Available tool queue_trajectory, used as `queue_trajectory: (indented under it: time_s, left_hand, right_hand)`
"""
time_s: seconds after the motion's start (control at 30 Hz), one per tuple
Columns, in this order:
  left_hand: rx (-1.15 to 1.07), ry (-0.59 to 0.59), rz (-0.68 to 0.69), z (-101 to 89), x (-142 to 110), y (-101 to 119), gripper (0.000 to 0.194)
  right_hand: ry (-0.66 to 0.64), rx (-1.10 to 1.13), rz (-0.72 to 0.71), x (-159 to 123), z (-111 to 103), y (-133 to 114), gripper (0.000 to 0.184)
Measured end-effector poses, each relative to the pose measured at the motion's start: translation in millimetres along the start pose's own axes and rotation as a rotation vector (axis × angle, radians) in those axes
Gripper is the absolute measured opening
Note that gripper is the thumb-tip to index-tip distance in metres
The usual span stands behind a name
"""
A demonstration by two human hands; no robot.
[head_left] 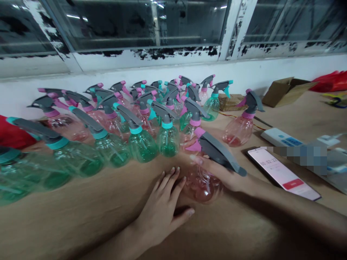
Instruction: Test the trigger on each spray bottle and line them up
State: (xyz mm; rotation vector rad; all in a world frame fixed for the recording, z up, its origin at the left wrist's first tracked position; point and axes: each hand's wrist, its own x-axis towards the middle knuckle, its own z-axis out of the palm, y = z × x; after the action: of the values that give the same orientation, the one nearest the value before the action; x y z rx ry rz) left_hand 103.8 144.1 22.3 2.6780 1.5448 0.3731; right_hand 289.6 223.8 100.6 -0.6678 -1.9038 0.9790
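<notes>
My right hand is wrapped round the neck of a pink spray bottle with a grey trigger head and pink nozzle, standing on the brown table. My left hand lies flat on the table just left of that bottle, fingers stretched and thumb out, touching or nearly touching its base. Behind them stands a crowd of several green spray bottles and pink ones.
A lone pink spray bottle stands right of the crowd. A phone with a lit screen lies at the right, beside a white power strip. A cardboard box sits by the wall; red material lies at the left edge.
</notes>
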Motion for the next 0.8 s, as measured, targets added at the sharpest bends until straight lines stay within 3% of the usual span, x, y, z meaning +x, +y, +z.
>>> queue_trajectory:
  time_s: [0.37, 0.8]
  left_hand:
    - [0.03, -0.002, 0.003, 1.0, -1, -1, 0.063]
    - [0.013, 0.016, 0.006, 1.5, -1, -1, 0.062]
  right_hand:
    - [-0.006, 0.057, 0.098, -3, 1, 12, 0.02]
    - [0.032, -0.038, 0.033, 0, 1, 0, 0.016]
